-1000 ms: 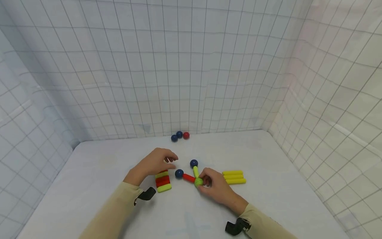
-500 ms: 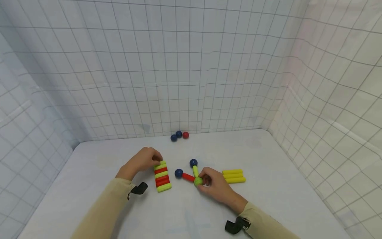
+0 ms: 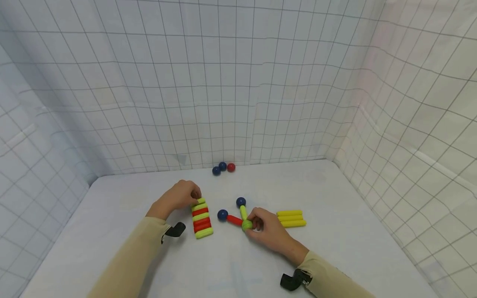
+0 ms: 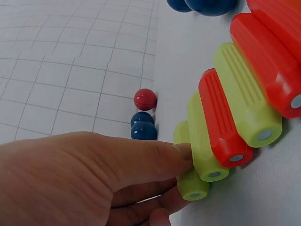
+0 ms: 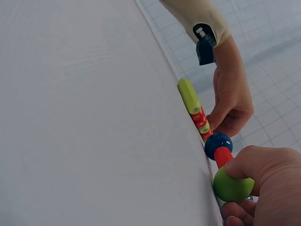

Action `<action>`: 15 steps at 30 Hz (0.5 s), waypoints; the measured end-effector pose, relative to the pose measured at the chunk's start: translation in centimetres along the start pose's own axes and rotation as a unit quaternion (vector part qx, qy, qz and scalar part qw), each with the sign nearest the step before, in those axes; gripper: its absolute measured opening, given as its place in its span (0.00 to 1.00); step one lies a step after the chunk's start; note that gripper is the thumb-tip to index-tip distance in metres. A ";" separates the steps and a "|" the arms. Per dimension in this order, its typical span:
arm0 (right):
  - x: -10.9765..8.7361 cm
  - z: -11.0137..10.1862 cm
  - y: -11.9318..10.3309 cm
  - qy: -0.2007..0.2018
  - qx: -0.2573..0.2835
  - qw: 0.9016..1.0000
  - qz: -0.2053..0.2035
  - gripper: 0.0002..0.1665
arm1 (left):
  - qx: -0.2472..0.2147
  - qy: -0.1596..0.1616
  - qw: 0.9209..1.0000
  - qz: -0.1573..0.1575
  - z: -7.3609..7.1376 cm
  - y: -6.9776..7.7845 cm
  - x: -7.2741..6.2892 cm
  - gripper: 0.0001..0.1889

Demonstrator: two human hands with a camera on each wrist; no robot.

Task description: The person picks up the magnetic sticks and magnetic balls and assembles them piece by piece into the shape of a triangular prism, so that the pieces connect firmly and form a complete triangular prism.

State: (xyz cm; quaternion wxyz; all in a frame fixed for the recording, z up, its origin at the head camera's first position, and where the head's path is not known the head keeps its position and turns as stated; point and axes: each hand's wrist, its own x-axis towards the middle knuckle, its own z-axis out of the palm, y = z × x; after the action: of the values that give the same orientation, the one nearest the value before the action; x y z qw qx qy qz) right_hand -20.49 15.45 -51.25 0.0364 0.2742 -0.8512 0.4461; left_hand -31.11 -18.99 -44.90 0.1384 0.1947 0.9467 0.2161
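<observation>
My left hand (image 3: 178, 195) pinches the farthest yellow-green magnetic rod (image 4: 194, 184) between thumb and fingers, at the far end of a row of red and yellow-green rods (image 3: 201, 216). In the left wrist view, grey metal discs show on the rod ends. On the right, thumb and fingers of my right hand (image 3: 270, 230) grip a green ball (image 3: 246, 225). From this ball a red rod (image 3: 234, 220) leads to one blue ball (image 3: 222, 215). A yellow-green rod (image 3: 243, 212) links it to another blue ball (image 3: 240, 202). The assembly lies flat on the table.
Three yellow rods (image 3: 291, 218) lie side by side to the right of my right hand. Two blue balls (image 3: 216, 171) and a red ball (image 3: 231, 167) rest near the table's back edge. Grid-lined white sheeting (image 3: 231, 82) encloses the back and sides.
My left hand has moved left and back from near the blue ball to the far end of the rod row, and now pinches the last rod there. My right hand stays on the green ball.
</observation>
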 end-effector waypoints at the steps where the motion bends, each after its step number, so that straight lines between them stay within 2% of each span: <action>1: 0.0 0.0 0.0 0.000 0.001 1.000 0.000 0.18 | 0.000 0.000 1.000 0.000 -0.1 0.1 0.0 0.06; 6: 0.0 0.0 -0.1 0.000 0.004 1.000 0.000 0.18 | 0.006 0.010 1.000 -0.007 0.0 0.3 -0.1 0.07; 11: -0.1 0.1 0.0 0.001 0.003 1.000 -0.002 0.18 | -0.001 0.035 0.999 -0.012 0.3 0.6 -0.1 0.11; 15: -0.1 0.1 0.1 0.001 0.003 1.000 -0.002 0.19 | -0.028 0.052 0.998 -0.008 0.2 1.9 -0.2 0.13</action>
State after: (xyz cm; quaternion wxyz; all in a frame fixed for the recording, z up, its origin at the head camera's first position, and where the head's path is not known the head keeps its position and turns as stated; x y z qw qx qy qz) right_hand -20.44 15.45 -51.38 0.0377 0.2759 -0.8492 0.4487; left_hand -30.23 -17.40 -44.17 0.0964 0.1717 0.9477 0.2511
